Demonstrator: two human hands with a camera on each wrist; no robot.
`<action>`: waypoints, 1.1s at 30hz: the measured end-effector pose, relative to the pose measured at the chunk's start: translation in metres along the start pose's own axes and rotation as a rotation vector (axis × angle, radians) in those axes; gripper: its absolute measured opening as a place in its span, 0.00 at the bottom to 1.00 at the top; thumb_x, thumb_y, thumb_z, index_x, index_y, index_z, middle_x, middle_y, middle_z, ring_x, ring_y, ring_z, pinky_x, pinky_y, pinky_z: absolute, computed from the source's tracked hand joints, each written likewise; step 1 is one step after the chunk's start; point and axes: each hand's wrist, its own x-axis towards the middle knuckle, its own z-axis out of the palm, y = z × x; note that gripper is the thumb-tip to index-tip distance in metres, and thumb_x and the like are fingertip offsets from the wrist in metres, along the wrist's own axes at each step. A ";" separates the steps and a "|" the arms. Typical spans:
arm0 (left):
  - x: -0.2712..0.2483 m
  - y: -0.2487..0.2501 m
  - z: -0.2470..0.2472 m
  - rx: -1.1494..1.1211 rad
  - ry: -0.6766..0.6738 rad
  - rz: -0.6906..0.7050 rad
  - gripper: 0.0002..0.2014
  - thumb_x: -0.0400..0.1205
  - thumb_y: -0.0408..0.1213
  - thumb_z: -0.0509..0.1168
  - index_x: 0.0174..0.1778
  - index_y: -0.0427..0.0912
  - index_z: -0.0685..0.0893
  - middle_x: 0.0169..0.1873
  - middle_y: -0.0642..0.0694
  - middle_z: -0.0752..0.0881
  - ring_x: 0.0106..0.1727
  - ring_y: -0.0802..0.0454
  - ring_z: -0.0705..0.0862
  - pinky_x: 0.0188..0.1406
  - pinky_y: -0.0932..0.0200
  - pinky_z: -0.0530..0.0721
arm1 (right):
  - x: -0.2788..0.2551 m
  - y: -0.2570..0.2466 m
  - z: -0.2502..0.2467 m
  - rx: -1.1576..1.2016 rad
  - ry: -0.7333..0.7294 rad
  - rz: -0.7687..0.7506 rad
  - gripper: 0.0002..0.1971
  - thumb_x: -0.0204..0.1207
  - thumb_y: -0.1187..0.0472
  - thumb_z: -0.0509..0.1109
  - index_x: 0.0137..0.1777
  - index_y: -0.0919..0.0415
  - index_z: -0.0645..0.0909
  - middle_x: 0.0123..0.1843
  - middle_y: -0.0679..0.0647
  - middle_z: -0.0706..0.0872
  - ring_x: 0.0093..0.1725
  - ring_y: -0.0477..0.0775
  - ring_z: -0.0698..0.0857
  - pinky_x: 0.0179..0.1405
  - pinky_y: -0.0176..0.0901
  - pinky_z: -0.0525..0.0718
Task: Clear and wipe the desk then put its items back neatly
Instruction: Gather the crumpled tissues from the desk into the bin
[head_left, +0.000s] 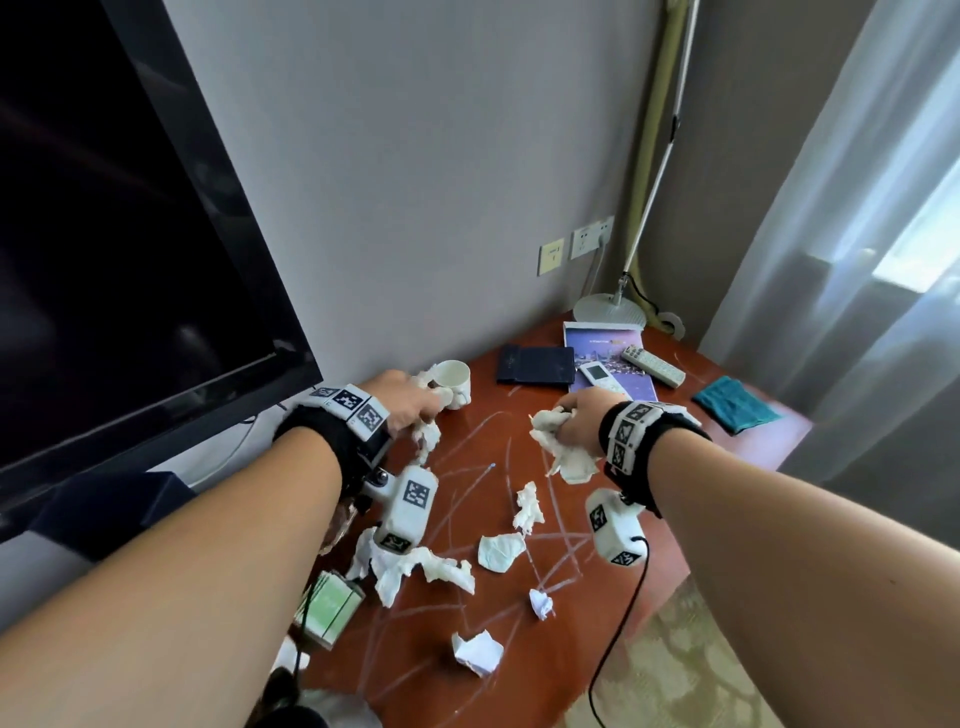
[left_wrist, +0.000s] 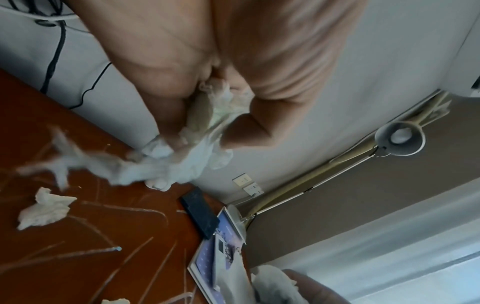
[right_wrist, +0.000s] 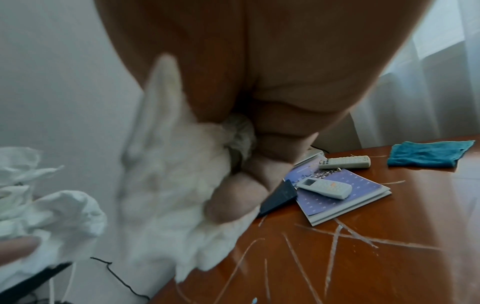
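Both hands hover over the reddish-brown wooden worktop (head_left: 649, 613), which is streaked with pale chalky lines. The left hand (head_left: 410, 402) has its fingers (left_wrist: 249, 123) curled round a crumpled white tissue wad (left_wrist: 166, 166) beside a white ceramic mug (head_left: 453, 382). The right hand (head_left: 582, 421) clutches another white tissue bundle (head_left: 563, 457). More crumpled tissue scraps (head_left: 498, 552) lie scattered nearer the person; a folded teal cloth (head_left: 735, 404) rests at the far right edge.
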 end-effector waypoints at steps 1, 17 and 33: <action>-0.004 0.004 -0.002 0.046 0.011 -0.005 0.18 0.60 0.45 0.70 0.41 0.39 0.85 0.36 0.41 0.87 0.38 0.41 0.85 0.38 0.53 0.80 | -0.003 0.000 -0.006 0.003 0.011 -0.001 0.09 0.79 0.56 0.68 0.56 0.46 0.86 0.42 0.47 0.87 0.44 0.52 0.86 0.49 0.44 0.87; -0.089 0.081 0.063 0.214 0.388 0.119 0.09 0.79 0.37 0.70 0.54 0.41 0.85 0.48 0.44 0.89 0.48 0.40 0.86 0.42 0.56 0.77 | -0.079 0.093 -0.063 0.127 0.040 -0.087 0.08 0.82 0.59 0.69 0.58 0.51 0.86 0.41 0.48 0.86 0.42 0.52 0.84 0.44 0.41 0.83; -0.229 0.080 0.049 0.296 0.394 0.226 0.05 0.82 0.40 0.63 0.48 0.42 0.79 0.37 0.45 0.89 0.26 0.47 0.91 0.21 0.60 0.81 | -0.211 0.098 -0.076 0.229 0.184 -0.084 0.03 0.82 0.58 0.72 0.49 0.47 0.81 0.39 0.47 0.85 0.41 0.52 0.85 0.47 0.43 0.86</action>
